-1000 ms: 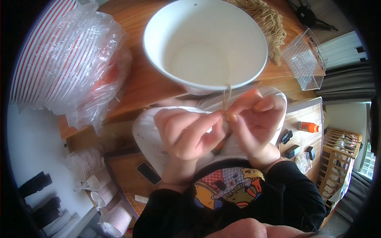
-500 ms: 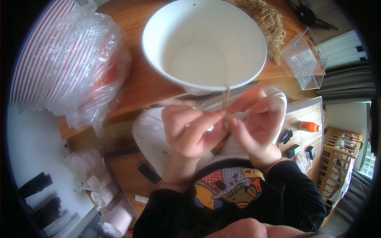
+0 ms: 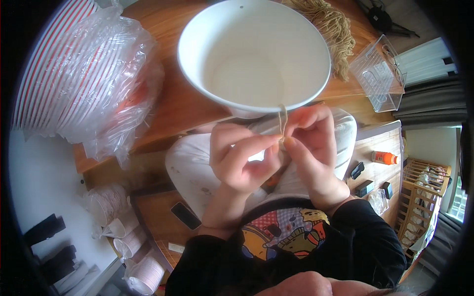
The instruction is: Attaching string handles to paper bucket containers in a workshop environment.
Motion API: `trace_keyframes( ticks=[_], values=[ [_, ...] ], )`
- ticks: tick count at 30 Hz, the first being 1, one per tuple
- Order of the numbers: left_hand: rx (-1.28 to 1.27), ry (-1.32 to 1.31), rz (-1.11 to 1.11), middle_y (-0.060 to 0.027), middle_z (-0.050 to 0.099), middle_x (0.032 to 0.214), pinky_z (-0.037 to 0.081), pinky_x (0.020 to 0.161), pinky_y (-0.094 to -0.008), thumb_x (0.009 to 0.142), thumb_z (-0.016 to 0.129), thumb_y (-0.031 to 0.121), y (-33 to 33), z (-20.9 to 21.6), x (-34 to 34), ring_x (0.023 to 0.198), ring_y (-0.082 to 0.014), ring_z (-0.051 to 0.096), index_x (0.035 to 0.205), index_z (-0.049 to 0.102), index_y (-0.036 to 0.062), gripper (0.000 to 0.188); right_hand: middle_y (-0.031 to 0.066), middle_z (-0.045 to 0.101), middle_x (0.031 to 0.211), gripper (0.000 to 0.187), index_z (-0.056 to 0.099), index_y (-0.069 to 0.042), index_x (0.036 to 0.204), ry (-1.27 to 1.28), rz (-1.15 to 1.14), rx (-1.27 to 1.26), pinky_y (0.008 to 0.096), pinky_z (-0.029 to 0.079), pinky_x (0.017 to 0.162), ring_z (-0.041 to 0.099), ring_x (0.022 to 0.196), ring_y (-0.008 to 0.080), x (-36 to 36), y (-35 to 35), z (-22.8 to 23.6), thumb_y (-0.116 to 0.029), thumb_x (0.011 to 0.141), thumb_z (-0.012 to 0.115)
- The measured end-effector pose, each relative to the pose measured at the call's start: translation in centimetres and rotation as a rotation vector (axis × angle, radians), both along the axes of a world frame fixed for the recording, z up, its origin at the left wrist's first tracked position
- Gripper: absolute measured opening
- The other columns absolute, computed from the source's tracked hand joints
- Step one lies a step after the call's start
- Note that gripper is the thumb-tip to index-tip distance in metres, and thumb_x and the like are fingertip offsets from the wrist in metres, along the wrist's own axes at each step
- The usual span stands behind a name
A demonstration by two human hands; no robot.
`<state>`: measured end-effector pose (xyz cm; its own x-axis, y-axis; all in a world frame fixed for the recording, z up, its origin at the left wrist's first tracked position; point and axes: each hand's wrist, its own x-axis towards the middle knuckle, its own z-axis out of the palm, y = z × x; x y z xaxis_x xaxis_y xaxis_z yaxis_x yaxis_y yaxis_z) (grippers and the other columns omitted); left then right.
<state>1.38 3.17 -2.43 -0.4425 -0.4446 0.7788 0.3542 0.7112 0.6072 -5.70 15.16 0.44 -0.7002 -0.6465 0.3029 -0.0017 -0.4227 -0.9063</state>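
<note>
A thin tan string (image 3: 283, 120) hangs over the near rim of a large white bucket (image 3: 254, 105). Just below that rim my two hands meet at the string. My left hand (image 3: 242, 158) pinches it between thumb and forefinger, the other fingers curled. From the other side my right hand (image 3: 316, 148) also pinches the string, its thumb and fingertips almost touching the left ones. The exact form of the string between the fingertips is too small to make out. The bucket's visible inside is bare and white.
A bundle of tan strings (image 3: 340, 42) lies beyond the bucket, beside a clear acrylic holder (image 3: 377, 74). Stacked red-and-white striped buckets (image 3: 54, 64) in clear plastic stand at left. A phone (image 3: 185, 215) lies low left; an orange-capped bottle (image 3: 384, 158) is at right.
Both hands have shifted slightly and their fingers have closed nearer together on the string. My right hand's fingers are more bent. The bucket has barely moved.
</note>
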Motion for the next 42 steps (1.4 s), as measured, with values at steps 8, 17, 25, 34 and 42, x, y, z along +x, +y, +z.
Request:
trace_keyframes(
  ticks=[8,17,25,34,42],
  values=[
    [0.121,0.028,-0.066,-0.0038,0.056,0.088,0.044,0.072,-0.0285,0.079,0.071,0.009,0.0,-0.6,-0.7,0.08,-0.0175,0.055,0.085,0.068,0.0055,0.007,0.008,0.054,0.104,0.031,0.038,-0.005,0.112,-0.121,0.017,-0.043,0.0283,0.042,0.085,0.053,0.095,0.013,-0.2,0.2,0.0,0.002,0.09,0.059],
    [0.212,0.056,-0.127,-0.0054,0.056,0.082,0.045,0.062,-0.0265,0.07,0.071,0.003,-0.5,-1.2,-1.1,0.07,-0.0169,0.055,0.083,0.068,0.0056,0.014,0.0074,0.058,0.104,0.03,0.041,-0.004,0.11,0.008,-0.034,0.033,0.0264,0.045,0.084,0.057,0.095,0.0125,-0.5,0.1,-1.4,0.002,0.09,0.062],
    [0.312,0.05,-0.213,-0.0059,0.052,0.096,0.04,0.064,-0.0224,0.084,0.071,0.018,0.0,-0.8,-0.6,0.073,-0.0105,0.049,0.104,0.063,-0.0017,0.029,0.0077,0.061,0.101,0.027,0.045,-0.003,0.108,-0.068,-0.01,0.067,0.0273,0.046,0.085,0.059,0.095,0.013,-1.0,-0.1,-2.6,0.003,0.089,0.064],
    [0.292,-0.081,-0.143,-0.0026,0.066,0.086,0.04,0.053,-0.0217,0.075,0.077,0.006,0.2,1.2,-0.7,0.063,-0.0103,0.058,0.097,0.068,0.0064,0.023,0.0074,0.061,0.103,0.028,0.049,-0.001,0.106,-0.045,0.018,0.051,0.0294,0.048,0.089,0.06,0.098,0.0144,-1.2,-0.2,-3.4,0.005,0.085,0.067],
    [0.274,-0.071,-0.195,-0.0029,0.062,0.083,0.038,0.056,-0.0187,0.08,0.075,0.004,-0.8,0.5,-0.5,0.065,-0.006,0.051,0.086,0.065,0.0031,0.012,0.0053,0.058,0.104,0.04,0.046,-0.001,0.119,-0.154,0.228,0.033,0.0312,0.045,0.093,0.058,0.101,0.0144,-1.8,0.0,-3.2,0.002,0.086,0.067]
  ],
)
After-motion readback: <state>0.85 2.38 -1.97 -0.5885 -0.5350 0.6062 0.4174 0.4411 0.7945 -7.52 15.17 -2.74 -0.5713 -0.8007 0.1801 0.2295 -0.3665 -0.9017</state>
